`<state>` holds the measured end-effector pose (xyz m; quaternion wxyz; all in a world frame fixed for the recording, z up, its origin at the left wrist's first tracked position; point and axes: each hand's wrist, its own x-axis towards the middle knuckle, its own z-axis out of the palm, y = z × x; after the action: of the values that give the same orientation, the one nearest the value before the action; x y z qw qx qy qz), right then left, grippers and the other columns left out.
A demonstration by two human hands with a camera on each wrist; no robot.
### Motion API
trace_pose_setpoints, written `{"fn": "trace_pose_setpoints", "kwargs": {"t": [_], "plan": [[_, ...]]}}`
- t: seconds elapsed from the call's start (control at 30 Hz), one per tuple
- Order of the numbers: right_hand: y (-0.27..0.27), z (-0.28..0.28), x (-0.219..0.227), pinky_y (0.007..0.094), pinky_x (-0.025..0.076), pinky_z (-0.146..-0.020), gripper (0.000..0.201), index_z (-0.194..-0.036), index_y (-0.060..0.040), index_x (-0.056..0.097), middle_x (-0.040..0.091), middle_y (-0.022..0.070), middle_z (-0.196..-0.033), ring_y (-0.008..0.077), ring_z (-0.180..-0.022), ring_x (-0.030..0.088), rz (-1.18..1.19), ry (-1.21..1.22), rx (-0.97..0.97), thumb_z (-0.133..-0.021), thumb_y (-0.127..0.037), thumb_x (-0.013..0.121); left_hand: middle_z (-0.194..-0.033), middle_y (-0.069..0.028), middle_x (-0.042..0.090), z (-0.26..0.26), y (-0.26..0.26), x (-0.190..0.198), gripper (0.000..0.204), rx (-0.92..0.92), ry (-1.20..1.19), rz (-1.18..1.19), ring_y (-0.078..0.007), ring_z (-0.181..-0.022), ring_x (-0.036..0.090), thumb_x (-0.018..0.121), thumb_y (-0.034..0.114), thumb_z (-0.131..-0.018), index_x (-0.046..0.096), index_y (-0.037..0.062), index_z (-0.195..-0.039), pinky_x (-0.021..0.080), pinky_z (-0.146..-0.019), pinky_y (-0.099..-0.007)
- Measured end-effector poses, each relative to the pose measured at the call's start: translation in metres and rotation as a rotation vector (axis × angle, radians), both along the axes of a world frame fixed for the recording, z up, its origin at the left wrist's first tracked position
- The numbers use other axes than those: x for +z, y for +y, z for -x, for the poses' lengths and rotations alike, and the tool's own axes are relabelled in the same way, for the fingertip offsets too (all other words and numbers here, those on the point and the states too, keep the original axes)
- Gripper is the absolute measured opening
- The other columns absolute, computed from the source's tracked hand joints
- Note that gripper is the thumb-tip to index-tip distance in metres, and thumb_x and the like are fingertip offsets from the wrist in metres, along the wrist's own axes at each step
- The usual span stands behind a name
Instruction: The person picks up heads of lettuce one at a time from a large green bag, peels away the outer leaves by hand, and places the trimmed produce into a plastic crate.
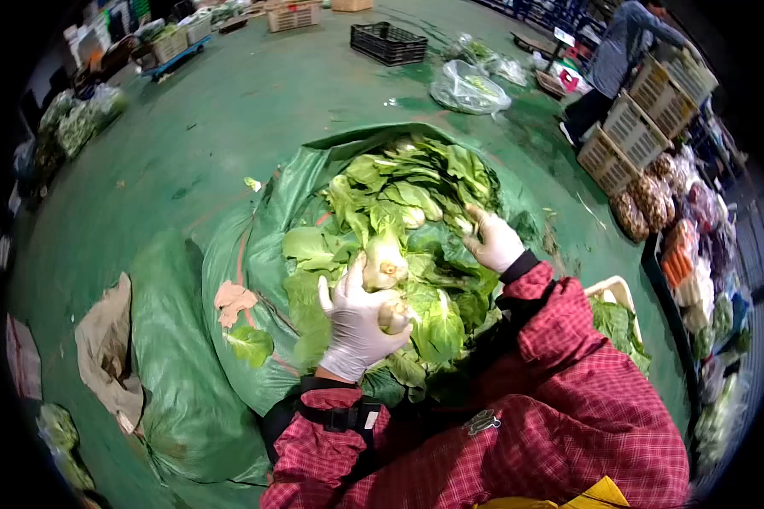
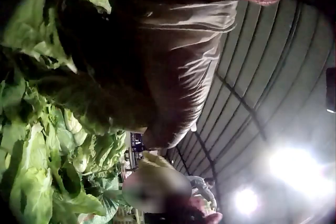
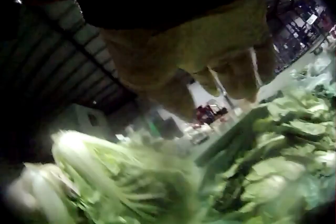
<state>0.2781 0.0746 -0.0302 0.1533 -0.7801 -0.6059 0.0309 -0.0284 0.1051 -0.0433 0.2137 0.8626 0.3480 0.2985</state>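
Note:
My left hand (image 1: 356, 322), in a white glove, holds a head of leafy greens (image 1: 395, 316) by its pale cut base. Its fingers reach beside a second head (image 1: 386, 263), whose base faces up toward me. My right hand (image 1: 494, 242), also gloved, hangs over the right side of the pile of greens (image 1: 412, 191), fingers extended with nothing gripped. The right wrist view shows loosely spread fingers (image 3: 231, 77) above the leaves, with a pale-ribbed head (image 3: 105, 171) in front. In the left wrist view, the gloved hand (image 2: 184, 66) partly hides dark leaves.
An open green sack (image 1: 255, 280) surrounds the pile. Left of it lies a full green sack (image 1: 178, 356) beside a beige cloth (image 1: 110, 348). At right stands a pale crate (image 1: 615, 293) with greens. Farther off are a black crate (image 1: 389, 44), stacked crates (image 1: 637, 127) and a person (image 1: 615, 59).

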Motion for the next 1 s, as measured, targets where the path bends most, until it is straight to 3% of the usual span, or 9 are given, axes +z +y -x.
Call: {"fn": "trace_pose_setpoints", "kwargs": {"t": [0.1, 0.23, 0.33, 0.43, 0.63, 0.83, 0.9, 0.97, 1.0], "plan": [[-0.020, 0.037, 0.059, 0.0369, 0.045, -0.103, 0.064, -0.144, -0.0053, 0.045, 0.055, 0.0115, -0.135, 0.0225, -0.113, 0.058, -0.118, 0.668, 0.439, -0.083, -0.005, 0.067, -0.149, -0.0246, 0.035, -0.002, -0.007, 0.004, 0.041, -0.107, 0.024, 0.020, -0.0396, -0.133, 0.039, 0.079, 0.043, -0.060, 0.075, 0.0226, -0.095, 0.005, -0.114, -0.0643], [-0.041, 0.082, 0.056, 0.0404, 0.051, -0.083, 0.042, -0.123, -0.0058, 0.059, 0.064, 0.0130, -0.099, 0.0302, -0.095, 0.062, -0.086, 0.206, 0.530, -0.085, -0.020, 0.069, -0.148, -0.0223, 0.037, -0.011, -0.031, 0.012, 0.042, -0.126, 0.131, -0.057, -0.0373, -0.134, 0.038, 0.079, 0.040, -0.057, 0.074, 0.0193, -0.094, 0.004, -0.114, -0.0645], [-0.051, 0.091, 0.047, 0.0448, 0.052, -0.076, 0.025, -0.101, -0.0049, 0.066, 0.066, 0.0175, -0.090, 0.0373, -0.086, 0.064, -0.211, 0.226, 0.464, -0.085, -0.024, 0.064, -0.147, -0.0206, 0.038, -0.018, -0.046, 0.021, 0.041, -0.030, 0.248, -0.037, -0.0349, -0.138, 0.034, 0.080, 0.037, -0.053, 0.073, 0.0166, -0.088, 0.003, -0.115, -0.0636], [-0.062, 0.089, 0.039, 0.0455, 0.052, -0.076, 0.019, -0.096, -0.0065, 0.067, 0.066, 0.0159, -0.086, 0.0366, -0.083, 0.065, -0.177, 0.179, 0.445, -0.086, -0.022, 0.063, -0.148, -0.0206, 0.037, -0.026, -0.061, 0.037, 0.039, 0.011, 0.273, 0.012, -0.0348, -0.137, 0.035, 0.079, 0.035, -0.054, 0.073, 0.0160, -0.088, 0.004, -0.115, -0.0636], [-0.077, 0.073, 0.045, 0.0490, 0.052, -0.069, 0.016, -0.088, -0.0048, 0.063, 0.066, 0.0191, -0.081, 0.0395, -0.077, 0.065, -0.099, 0.377, 0.478, -0.085, -0.021, 0.061, -0.144, -0.0199, 0.042, -0.023, -0.078, 0.044, 0.046, -0.130, 0.337, -0.010, -0.0361, -0.139, 0.034, 0.081, 0.045, -0.057, 0.074, 0.0223, -0.097, 0.004, -0.113, -0.0670], [-0.086, 0.077, 0.027, 0.0457, 0.056, -0.065, 0.017, -0.077, 0.0008, 0.069, 0.067, 0.0235, -0.073, 0.0386, -0.072, 0.068, -0.032, 0.368, 0.472, -0.075, -0.015, 0.062, -0.140, -0.0243, 0.049, -0.005, -0.087, 0.044, 0.045, -0.227, 0.419, -0.020, -0.0361, -0.138, 0.038, 0.085, 0.030, -0.054, 0.073, 0.0134, -0.094, 0.002, -0.117, -0.0601], [-0.086, 0.073, 0.007, 0.0456, 0.055, -0.061, 0.019, -0.074, 0.0033, 0.068, 0.066, 0.0216, -0.070, 0.0388, -0.068, 0.068, -0.130, 0.305, 0.415, -0.075, -0.016, 0.063, -0.139, -0.0230, 0.049, 0.014, -0.082, 0.038, 0.055, -0.219, 0.473, -0.107, -0.0357, -0.131, 0.047, 0.084, 0.034, -0.057, 0.070, 0.0101, -0.104, 0.019, -0.115, -0.0595], [-0.085, 0.065, 0.000, 0.0472, 0.055, -0.072, 0.030, -0.090, 0.0027, 0.069, 0.070, 0.0164, -0.080, 0.0358, -0.080, 0.070, -0.067, 0.285, 0.216, -0.073, -0.022, 0.070, -0.127, -0.0218, 0.054, 0.027, -0.078, 0.048, 0.099, -0.341, 0.370, -0.099, -0.0363, -0.117, 0.051, 0.092, 0.023, -0.060, 0.040, -0.0017, -0.141, 0.041, -0.103, -0.0446], [-0.088, 0.052, 0.003, 0.0472, 0.052, -0.081, 0.045, -0.103, 0.0022, 0.065, 0.070, 0.0154, -0.091, 0.0334, -0.090, 0.068, 0.006, 0.260, 0.194, -0.070, -0.027, 0.075, -0.116, -0.0157, 0.053, 0.056, -0.060, 0.028, 0.096, -0.400, 0.424, -0.042, -0.0318, -0.107, 0.050, 0.088, 0.022, -0.067, 0.032, -0.0003, -0.142, 0.039, -0.103, -0.0468]]}}
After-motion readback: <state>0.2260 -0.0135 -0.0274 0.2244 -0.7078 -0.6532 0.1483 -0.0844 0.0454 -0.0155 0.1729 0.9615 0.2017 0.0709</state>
